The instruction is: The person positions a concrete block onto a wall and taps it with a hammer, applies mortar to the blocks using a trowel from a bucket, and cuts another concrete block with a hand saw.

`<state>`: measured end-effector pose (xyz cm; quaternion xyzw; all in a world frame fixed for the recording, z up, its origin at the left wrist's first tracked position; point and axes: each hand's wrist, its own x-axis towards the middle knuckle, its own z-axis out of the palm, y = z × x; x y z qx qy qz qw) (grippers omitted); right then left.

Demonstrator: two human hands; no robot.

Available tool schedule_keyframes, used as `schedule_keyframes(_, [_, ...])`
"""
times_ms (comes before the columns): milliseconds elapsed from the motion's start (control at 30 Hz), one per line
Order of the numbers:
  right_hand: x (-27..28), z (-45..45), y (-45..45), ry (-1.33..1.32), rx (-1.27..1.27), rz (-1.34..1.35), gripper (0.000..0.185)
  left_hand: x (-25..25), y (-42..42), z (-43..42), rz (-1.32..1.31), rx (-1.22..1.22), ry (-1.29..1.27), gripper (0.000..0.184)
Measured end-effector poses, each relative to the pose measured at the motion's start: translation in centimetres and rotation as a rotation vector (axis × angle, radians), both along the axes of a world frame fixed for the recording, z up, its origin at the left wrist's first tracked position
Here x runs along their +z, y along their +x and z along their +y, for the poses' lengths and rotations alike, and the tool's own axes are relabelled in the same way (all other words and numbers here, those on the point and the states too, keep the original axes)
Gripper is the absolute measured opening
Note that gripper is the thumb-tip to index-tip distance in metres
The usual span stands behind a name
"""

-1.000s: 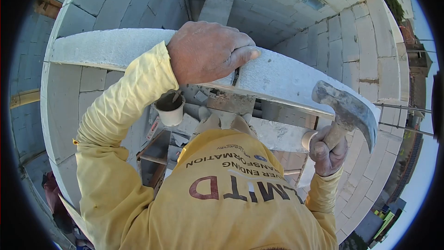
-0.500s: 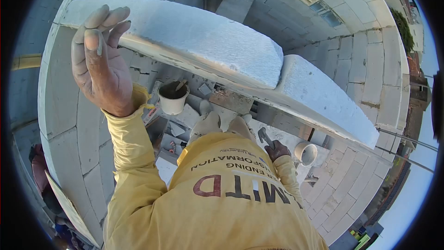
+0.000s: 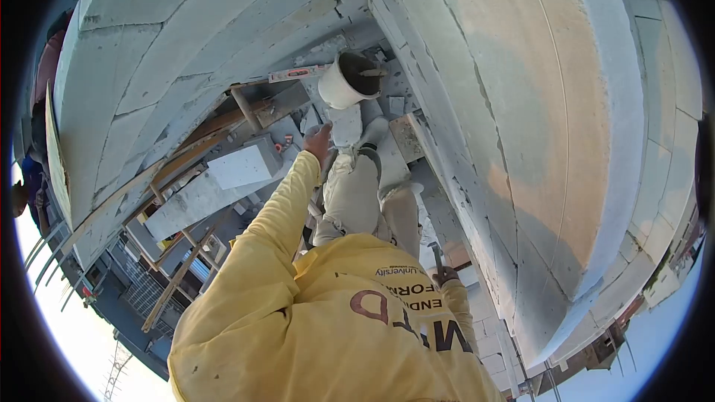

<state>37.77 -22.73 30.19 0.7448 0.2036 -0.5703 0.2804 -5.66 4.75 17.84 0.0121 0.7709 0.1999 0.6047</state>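
Observation:
My right hand (image 3: 445, 275) is closed around the handle of a hammer (image 3: 437, 255), low beside my right leg and near the block wall. My left hand (image 3: 318, 141) hangs beside my left leg with no object visible in it; its fingers look loosely apart, though small in view. Just beyond it a pale block (image 3: 345, 126) lies by my foot. A white bucket (image 3: 339, 91) stands ahead of my feet, holding grey mortar (image 3: 357, 73) with a trowel (image 3: 374, 72) resting in it.
A tall block wall (image 3: 514, 104) rises close on my right, another block wall (image 3: 171, 37) on the left. A red-edged spirit level (image 3: 298, 73) lies near the bucket. A white block (image 3: 244, 166) sits on planks at left, above scaffold timbers (image 3: 182, 275).
My left hand has dropped from above the wall to beside my leg. The view has turned, bringing the bucket nearer the top centre. The hammer stays in my right hand.

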Motion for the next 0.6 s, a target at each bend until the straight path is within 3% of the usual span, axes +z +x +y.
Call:
schedule_keyframes(67, [-2.3,1.8,0.4,0.075,-0.007,-0.004,0.042,-3.0,0.8,-1.6,-0.043,0.003,-0.133,0.063])
schedule_keyframes(100, [-4.2,2.8,0.6,0.039,-0.027,0.000,0.052,-5.6,1.7,-2.5,0.043,0.034,-0.154,0.061])
schedule_keyframes(200, [-11.4,5.7,0.3,0.202,0.217,0.090,0.056,-16.3,1.4,-4.3,0.098,-0.276,-0.178,0.072])
schedule_keyframes(233, [-13.8,7.4,-0.4,0.269,0.310,0.117,0.057,-17.8,2.3,-3.2,0.164,-0.274,-0.247,0.074])
schedule_keyframes(300, [-19.9,10.4,-2.4,0.278,0.311,0.130,0.062,-29.3,2.3,-4.3,0.255,-0.200,-0.228,0.057])
schedule_keyframes(367, [-27.5,11.1,-3.9,0.353,0.276,0.151,0.066,-32.0,3.2,-0.8,0.218,-0.175,-0.224,0.069])
schedule_keyframes(433, [-36.4,9.6,-4.6,0.445,0.182,0.228,0.068,-35.5,4.3,2.3,0.407,-0.106,-0.096,0.076])
schedule_keyframes(500, [-33.7,18.3,-11.3,0.234,0.381,0.092,0.068,-34.4,2.7,6.6,0.305,-0.279,-0.246,0.100])
schedule_keyframes(567, [-42.4,17.0,-11.4,0.137,0.292,0.161,0.074,-31.1,3.3,10.3,0.410,-0.225,-0.297,0.095])
schedule_keyframes(600, [-44.5,17.5,-12.0,0.218,0.308,0.204,0.073,-30.5,3.5,11.3,0.464,-0.199,-0.323,0.093])
